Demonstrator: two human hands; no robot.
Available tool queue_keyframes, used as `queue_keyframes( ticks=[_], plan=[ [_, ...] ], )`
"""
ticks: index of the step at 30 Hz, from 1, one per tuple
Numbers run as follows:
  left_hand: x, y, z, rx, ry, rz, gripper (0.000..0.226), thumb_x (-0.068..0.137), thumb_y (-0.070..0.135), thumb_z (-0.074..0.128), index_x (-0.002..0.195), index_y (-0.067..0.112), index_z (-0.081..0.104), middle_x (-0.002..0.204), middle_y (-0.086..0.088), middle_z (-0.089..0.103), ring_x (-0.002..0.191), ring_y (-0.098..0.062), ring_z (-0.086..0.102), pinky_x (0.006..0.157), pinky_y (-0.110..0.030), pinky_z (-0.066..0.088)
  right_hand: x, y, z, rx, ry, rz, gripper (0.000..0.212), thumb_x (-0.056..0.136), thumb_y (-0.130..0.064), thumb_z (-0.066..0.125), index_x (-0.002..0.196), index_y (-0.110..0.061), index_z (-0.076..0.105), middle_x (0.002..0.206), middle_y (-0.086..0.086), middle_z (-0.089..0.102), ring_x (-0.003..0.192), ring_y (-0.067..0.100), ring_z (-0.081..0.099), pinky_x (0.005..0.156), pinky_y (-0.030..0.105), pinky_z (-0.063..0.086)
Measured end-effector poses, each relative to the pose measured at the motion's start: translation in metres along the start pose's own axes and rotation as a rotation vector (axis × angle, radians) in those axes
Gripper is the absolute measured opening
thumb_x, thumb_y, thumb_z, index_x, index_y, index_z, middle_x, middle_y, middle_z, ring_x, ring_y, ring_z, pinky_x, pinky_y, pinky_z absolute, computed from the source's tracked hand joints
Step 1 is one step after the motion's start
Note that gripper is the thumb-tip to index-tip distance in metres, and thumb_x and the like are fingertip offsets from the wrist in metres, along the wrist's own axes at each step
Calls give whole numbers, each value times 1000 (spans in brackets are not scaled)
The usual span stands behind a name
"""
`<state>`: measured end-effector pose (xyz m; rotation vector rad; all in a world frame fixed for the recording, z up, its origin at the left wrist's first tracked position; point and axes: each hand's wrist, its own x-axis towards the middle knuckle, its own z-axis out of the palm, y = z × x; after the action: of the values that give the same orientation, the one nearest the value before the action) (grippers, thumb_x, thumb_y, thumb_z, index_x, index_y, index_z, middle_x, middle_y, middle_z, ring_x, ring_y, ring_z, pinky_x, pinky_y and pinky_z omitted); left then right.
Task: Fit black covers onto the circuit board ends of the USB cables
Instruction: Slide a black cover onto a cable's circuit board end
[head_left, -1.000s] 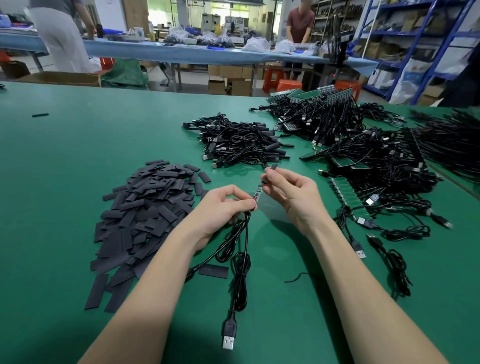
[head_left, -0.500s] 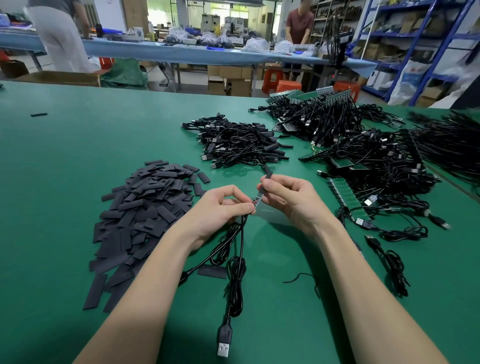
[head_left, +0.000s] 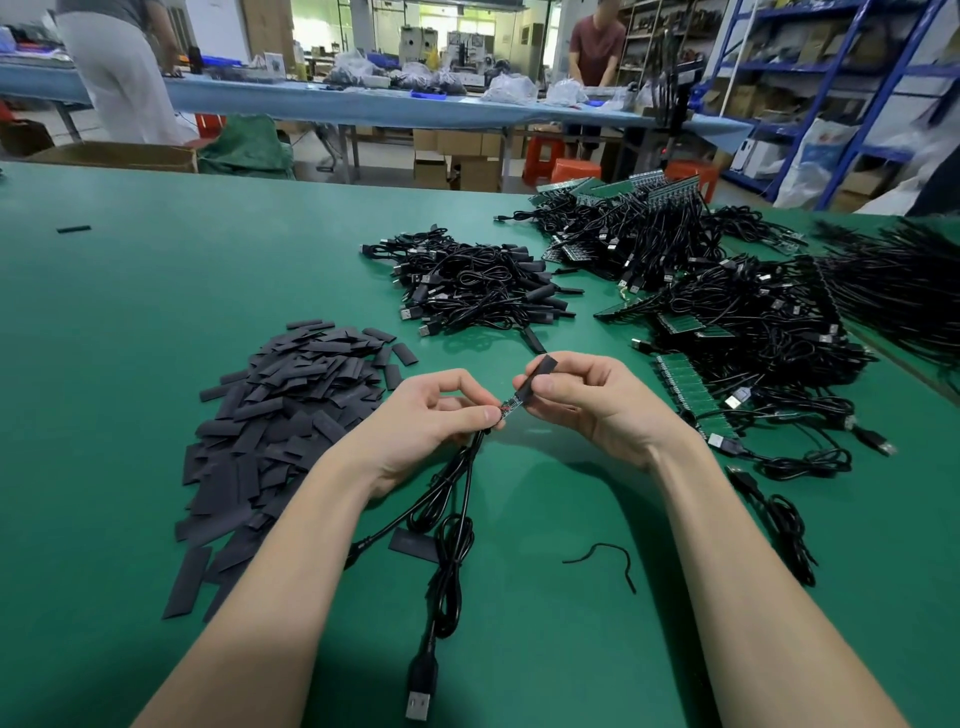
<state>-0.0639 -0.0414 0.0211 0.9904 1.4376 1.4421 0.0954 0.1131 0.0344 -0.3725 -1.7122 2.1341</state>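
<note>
Above the green table (head_left: 156, 322), my left hand (head_left: 426, 421) pinches the cable's circuit board end (head_left: 511, 404) while my right hand (head_left: 587, 400) pinches a black cover (head_left: 535, 378) partly sleeved over it; next, I judge, push it fully on.

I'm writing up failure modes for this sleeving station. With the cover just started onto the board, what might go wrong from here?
1. The black cover has only begun onto the small circuit board; it may snag on components or go on skewed.
2. The left hand pinches right at the wire joint, so pushing from the right hand could strain it.
3. The cable hangs loose and may tug.
</note>
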Motion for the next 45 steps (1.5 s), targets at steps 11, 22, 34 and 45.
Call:
queue_keyframes(
  ticks=[11, 22, 34, 45],
  plan=[
    [-2, 1, 3, -39, 24, 3, 14, 88, 3, 72, 80, 14, 69, 80, -12, 74, 62, -11, 55, 59, -15, 44, -3, 1, 14, -103, 18, -48, 16, 73, -11, 79, 89, -10, 76, 96, 15, 76, 82, 18, 72, 79, 25, 57],
    [-3, 4, 9, -41, -20, 21, 5, 74, 22, 80, 78, 23, 77, 91, -13, 77, 86, -22, 63, 89, -30, 46, -9, 0, 8, 2, -24, -13, 16, 77, -6, 72, 93, -7, 71, 97, 13, 77, 84, 18, 73, 79, 23, 58],
    [-2, 7, 13, -41, 51, 13, 13, 85, 10, 76, 75, 19, 76, 84, -12, 75, 81, -21, 56, 81, -32, 43, -9, 1, 13, 89, 67, 22, 13, 75, -8, 75, 88, -11, 75, 97, 13, 77, 85, 17, 74, 75, 18, 58],
    [-1, 7, 9, -21, 73, 38, 14, 85, 8, 77, 75, 18, 75, 84, -9, 76, 73, -12, 63, 70, -20, 46, -9, 4, 17, 108, 93, -47, 17, 75, -8, 76, 88, -18, 81, 98, 9, 77, 88, 15, 74, 78, 21, 57]
  ],
)
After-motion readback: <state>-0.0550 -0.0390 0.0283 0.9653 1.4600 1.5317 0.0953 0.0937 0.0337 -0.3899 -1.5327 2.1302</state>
